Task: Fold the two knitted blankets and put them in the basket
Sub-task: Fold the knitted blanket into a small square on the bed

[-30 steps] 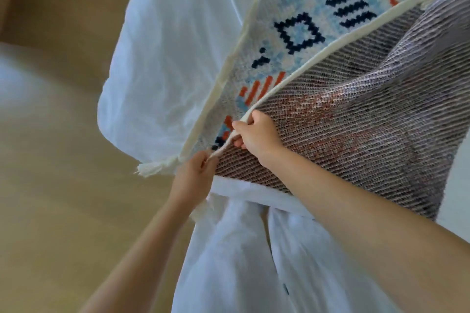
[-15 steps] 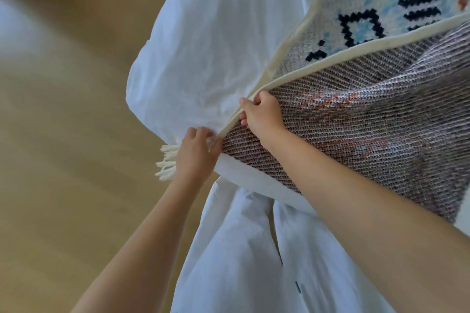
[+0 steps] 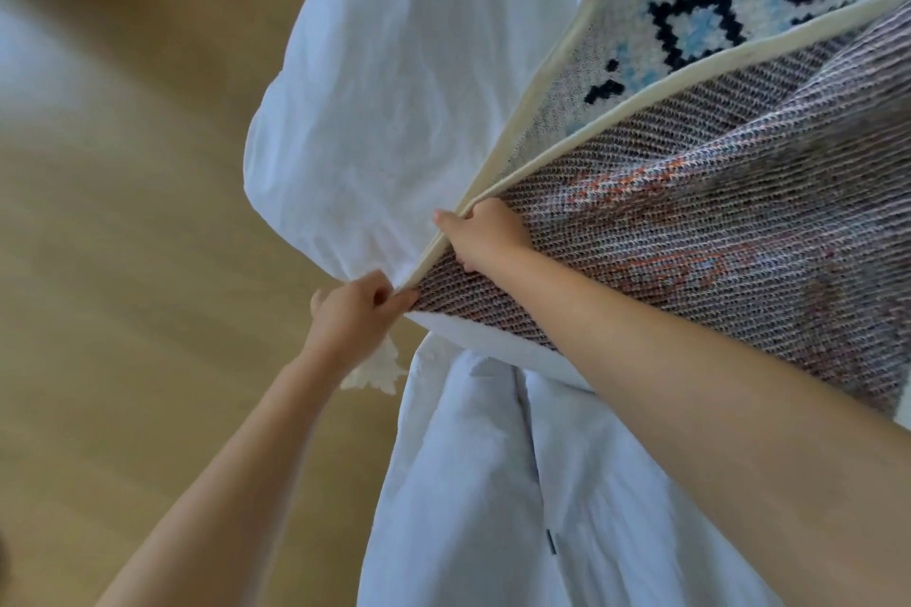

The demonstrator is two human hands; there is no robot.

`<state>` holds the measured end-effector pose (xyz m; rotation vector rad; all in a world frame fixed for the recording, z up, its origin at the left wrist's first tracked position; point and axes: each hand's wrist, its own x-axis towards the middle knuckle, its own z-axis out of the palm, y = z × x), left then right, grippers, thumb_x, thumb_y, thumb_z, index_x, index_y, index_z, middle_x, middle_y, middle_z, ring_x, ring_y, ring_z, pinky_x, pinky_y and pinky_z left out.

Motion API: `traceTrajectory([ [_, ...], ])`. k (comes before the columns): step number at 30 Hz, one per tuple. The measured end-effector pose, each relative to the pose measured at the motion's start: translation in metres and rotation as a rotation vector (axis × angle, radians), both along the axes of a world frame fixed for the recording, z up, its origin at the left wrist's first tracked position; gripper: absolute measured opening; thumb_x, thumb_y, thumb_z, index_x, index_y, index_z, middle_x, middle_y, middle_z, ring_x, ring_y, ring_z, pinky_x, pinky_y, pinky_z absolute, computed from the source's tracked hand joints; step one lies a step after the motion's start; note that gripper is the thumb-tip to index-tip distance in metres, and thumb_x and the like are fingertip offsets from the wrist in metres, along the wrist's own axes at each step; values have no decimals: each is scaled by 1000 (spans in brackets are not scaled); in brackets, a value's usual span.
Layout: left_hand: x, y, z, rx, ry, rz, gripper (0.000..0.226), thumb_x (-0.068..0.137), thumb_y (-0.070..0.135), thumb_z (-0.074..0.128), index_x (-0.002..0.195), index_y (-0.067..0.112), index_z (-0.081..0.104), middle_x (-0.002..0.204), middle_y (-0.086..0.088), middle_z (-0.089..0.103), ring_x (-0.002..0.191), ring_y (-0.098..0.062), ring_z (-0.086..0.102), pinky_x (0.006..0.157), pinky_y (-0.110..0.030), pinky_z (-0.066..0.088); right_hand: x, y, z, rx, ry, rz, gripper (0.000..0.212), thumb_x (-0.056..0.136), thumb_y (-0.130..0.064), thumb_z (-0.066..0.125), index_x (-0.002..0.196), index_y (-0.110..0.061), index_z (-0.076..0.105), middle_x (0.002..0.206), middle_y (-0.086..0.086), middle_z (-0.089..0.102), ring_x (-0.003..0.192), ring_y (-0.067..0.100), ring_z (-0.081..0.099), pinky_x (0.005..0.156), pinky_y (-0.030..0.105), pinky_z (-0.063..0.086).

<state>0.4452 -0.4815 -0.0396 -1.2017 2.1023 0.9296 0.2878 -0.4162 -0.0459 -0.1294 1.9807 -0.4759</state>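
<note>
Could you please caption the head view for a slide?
Left hand and right hand grip the cream-edged corner of a knitted blanket, folded over white bedding.

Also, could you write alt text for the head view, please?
The left hand and right hand hold a folded knitted blanket at its cream-edged corner over white bedding, the left at the corner tip, the right on the edge just beyond. A cream tassel hangs below the left hand; wooden floor lies alongside.
</note>
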Motion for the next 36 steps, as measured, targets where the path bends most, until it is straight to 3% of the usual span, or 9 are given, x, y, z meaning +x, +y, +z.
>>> traceTrajectory([
  [2, 10, -2, -1, -10, -6, 21, 37, 89, 43, 54, 62, 22, 39, 52, 6, 44, 57, -19, 45, 89, -37, 32, 8, -2, -3, 28, 29, 39, 40, 91, -45, 50, 98, -8, 63, 84, 3, 65, 68, 22, 60, 57, 28, 41],
  [5, 5, -2, -9, -35, -58, -58, 32, 90, 43, 51, 69, 21, 43, 57, 6, 50, 61, -17, 47, 101, -45, 28, 15, -5, -9, 88, 71, 41, 38, 93, -42, 48, 100, -8, 63, 88, 5, 66, 69, 23, 57, 59, 30, 39],
  [9, -17, -12, -20, -96, -40, -315, 22, 91, 41, 46, 86, 23, 56, 95, 3, 59, 103, -23, 52, 107, -50, 24, 20, -15, -20, 142, 63, -113, 40, 89, -45, 54, 97, -7, 64, 84, 2, 66, 71, 23, 63, 55, 28, 43],
  [13, -20, -50, -20, -42, 75, -643, 36, 92, 46, 43, 117, 23, 55, 121, 3, 57, 118, -20, 46, 106, -41, 24, 24, -28, -25, 192, 130, -314, 37, 87, -42, 57, 95, -7, 64, 87, 6, 67, 77, 26, 65, 59, 28, 42],
  [16, -20, -93, -10, -51, 79, -937, 37, 93, 42, 42, 121, 21, 52, 124, 2, 54, 121, -20, 43, 107, -39, 22, 40, -35, -25, 246, 232, -371, 30, 91, -33, 52, 97, -6, 63, 94, 11, 68, 89, 32, 65, 63, 29, 42],
  [23, -72, -130, 8, -80, 133, -1293, 32, 94, 34, 41, 120, 19, 53, 117, 2, 59, 115, -20, 48, 102, -37, 30, 41, -46, -14, 354, 242, -441, 31, 93, -27, 48, 107, -3, 61, 104, 12, 67, 95, 32, 64, 71, 33, 47],
  [28, -122, -122, 13, -146, 233, -1451, 32, 94, 28, 42, 122, 17, 52, 117, 0, 58, 113, -21, 49, 101, -38, 31, 12, -40, 2, 231, 72, -380, 34, 92, -30, 51, 109, -2, 56, 72, 4, 53, 72, 22, 56, 55, 28, 46],
  [33, -191, -105, 21, -193, 307, -1584, 34, 92, 18, 42, 125, 16, 50, 118, -2, 59, 111, -22, 51, 95, -37, 36, -33, -23, 5, 175, 432, -753, 25, 90, -33, 54, 95, -8, 52, 68, 0, 46, 63, 22, 52, 44, 25, 33],
  [36, -235, -90, 30, -248, 318, -1730, 34, 91, 12, 42, 124, 14, 50, 116, -3, 59, 107, -23, 51, 89, -35, 37, -63, -19, 2, 171, 613, -956, 27, 90, -27, 54, 104, -4, 49, 103, 12, 52, 89, 28, 55, 65, 32, 47],
])
